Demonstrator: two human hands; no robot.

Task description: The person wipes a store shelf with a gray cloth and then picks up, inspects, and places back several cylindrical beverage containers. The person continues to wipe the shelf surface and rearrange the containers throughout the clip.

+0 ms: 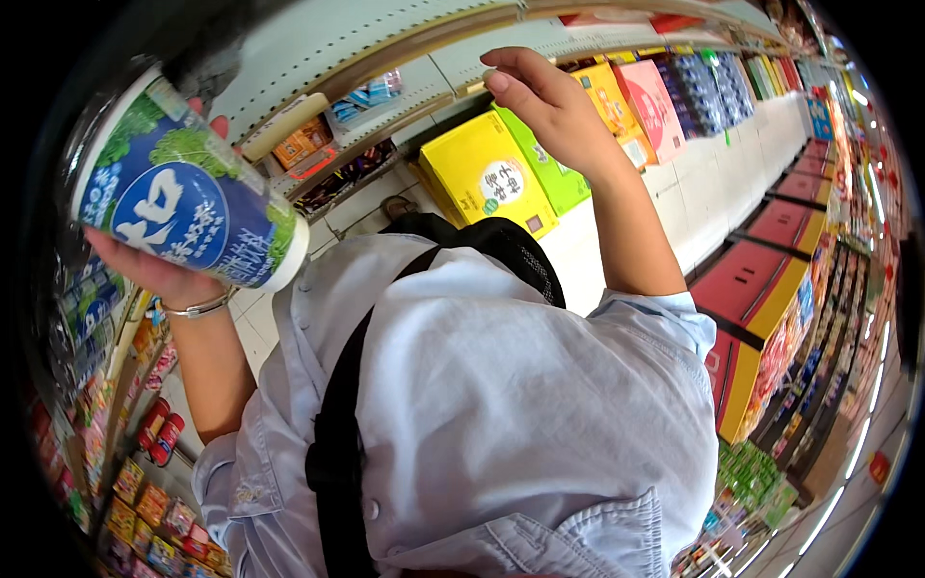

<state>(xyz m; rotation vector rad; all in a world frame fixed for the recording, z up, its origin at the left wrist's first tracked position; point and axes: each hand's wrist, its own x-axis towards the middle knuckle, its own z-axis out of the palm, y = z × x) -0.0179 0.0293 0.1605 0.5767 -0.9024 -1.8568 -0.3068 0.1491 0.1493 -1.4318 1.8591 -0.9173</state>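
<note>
My left hand [148, 271] grips a large blue drink cup [184, 191] printed with green leaves and white writing. The cup is tilted, its white base towards my body. Fingertips show behind its far side, and a bracelet [196, 309] circles the wrist. My right hand [542, 101] is raised before the shelf with bent fingers and the thumb apart, holding nothing. Below and beside it are a yellow carton [470, 162] and a green carton [571, 191]. Dark, shiny plastic [61, 166] lies at the cup's far left; what it covers is unclear.
Perforated shelving [376, 36] runs along the front, with small packets in a clear bin [368, 97]. Orange and pink cartons [650, 108] stand on the tiled floor [701, 180]. At right is a row of red display bins [744, 271]; packaged snacks [152, 506] are at lower left.
</note>
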